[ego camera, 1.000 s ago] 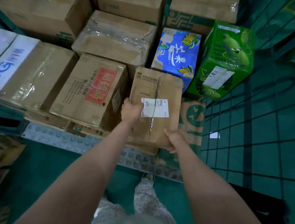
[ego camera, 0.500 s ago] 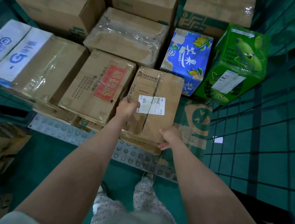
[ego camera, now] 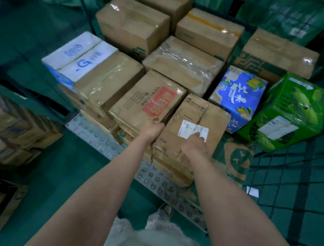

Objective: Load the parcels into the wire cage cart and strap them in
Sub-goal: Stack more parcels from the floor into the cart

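Nearest us, our two bare forearms reach forward over the green floor and the studded metal plate at the near edge of the load. Our left hand grips the left side of the brown parcel, its fingers curled down into the gap between that parcel and the red-stamped box just beside it. Our right hand rests on the parcel's top, one finger reaching the white label. Blur keeps us from telling whether those fingers are clenched or laid flat. The parcel lies on a crumpled box at the front of the load. To its right a wire mesh wall rises, with a tilted green box close to it and a blue box between the green one and the parcel. Farther in we see a box wrapped in clear tape, white packs on the left, and plain brown boxes at the back.
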A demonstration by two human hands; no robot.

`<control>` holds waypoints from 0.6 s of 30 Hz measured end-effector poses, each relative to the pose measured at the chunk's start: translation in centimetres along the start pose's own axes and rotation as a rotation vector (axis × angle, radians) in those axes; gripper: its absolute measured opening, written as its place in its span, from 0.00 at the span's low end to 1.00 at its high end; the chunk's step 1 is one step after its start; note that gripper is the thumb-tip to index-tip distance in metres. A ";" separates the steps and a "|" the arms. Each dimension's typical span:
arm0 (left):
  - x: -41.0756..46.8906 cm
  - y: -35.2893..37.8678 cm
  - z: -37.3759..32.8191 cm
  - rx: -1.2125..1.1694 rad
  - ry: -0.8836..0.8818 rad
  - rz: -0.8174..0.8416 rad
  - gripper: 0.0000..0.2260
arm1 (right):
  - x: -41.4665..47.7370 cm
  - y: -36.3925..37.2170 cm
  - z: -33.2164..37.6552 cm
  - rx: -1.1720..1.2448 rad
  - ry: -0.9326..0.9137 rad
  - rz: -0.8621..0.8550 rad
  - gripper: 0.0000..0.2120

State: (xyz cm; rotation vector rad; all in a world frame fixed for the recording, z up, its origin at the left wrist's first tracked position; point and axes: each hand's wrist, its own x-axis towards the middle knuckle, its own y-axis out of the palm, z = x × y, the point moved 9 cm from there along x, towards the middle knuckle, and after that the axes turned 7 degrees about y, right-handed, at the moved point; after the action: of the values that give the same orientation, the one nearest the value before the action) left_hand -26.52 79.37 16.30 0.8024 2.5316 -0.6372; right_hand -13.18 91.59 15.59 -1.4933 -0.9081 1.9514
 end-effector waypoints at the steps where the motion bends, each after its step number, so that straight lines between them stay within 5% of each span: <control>1: -0.4 -1.2 0.0 -0.034 -0.001 -0.032 0.18 | -0.6 0.4 2.0 0.041 -0.050 0.033 0.28; 14: -9.2 -26.4 9.5 -0.350 -0.081 -0.516 0.14 | -14.2 14.5 22.7 0.228 -0.376 0.332 0.07; 18: -13.3 -34.1 14.9 -0.392 -0.129 -0.627 0.14 | -21.4 20.2 26.9 0.212 -0.380 0.438 0.09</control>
State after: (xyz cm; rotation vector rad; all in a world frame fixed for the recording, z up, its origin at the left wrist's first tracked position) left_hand -33.94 40.88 21.04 -0.1756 2.6476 -0.3280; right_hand -33.61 57.42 17.93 -1.2983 -0.5179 2.6207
